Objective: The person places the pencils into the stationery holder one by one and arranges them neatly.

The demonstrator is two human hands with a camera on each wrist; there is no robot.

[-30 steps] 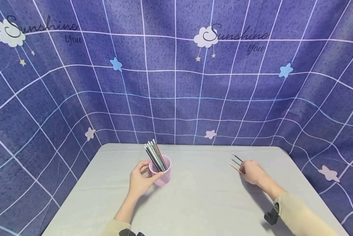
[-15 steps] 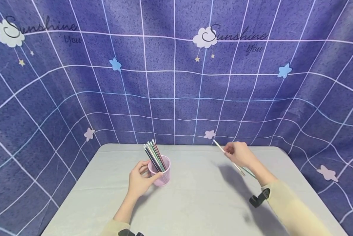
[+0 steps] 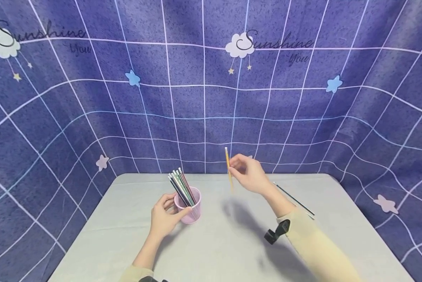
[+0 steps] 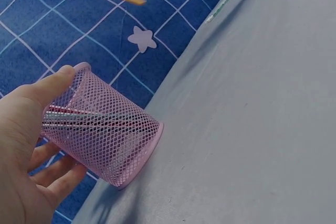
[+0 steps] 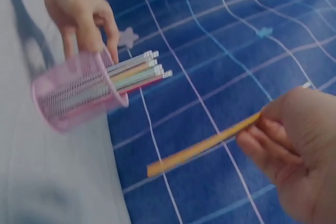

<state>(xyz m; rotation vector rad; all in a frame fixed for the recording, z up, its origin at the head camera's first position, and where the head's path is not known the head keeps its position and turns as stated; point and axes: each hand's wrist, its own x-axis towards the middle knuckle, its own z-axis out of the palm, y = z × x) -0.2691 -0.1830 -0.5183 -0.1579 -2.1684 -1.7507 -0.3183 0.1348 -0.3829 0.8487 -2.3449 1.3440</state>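
Note:
A pink mesh pen cup [image 3: 194,216] stands on the table to the left of its middle, and my left hand [image 3: 163,219] grips its side, thumb near the rim. Several pencils [image 3: 181,187] with white ends up lean in the cup. My right hand [image 3: 250,174] pinches a yellow pencil [image 3: 227,157] between thumb and fingers, raised above the table to the right of the cup. In the right wrist view the yellow pencil [image 5: 205,145] points toward the lower left, slightly blurred, apart from the cup [image 5: 79,93].
A dark pencil [image 3: 294,199] lies on the table [image 3: 211,243] at the right, beside a second pencil [image 3: 311,216] partly hidden by the right forearm. A blue-purple curtain [image 3: 182,102] with a grid pattern hangs behind the table and along its sides.
My right hand has left the pencils lying at the right, taking the yellow one up and leftward, and the pencil has turned nearly upright. The left hand still holds the cup.

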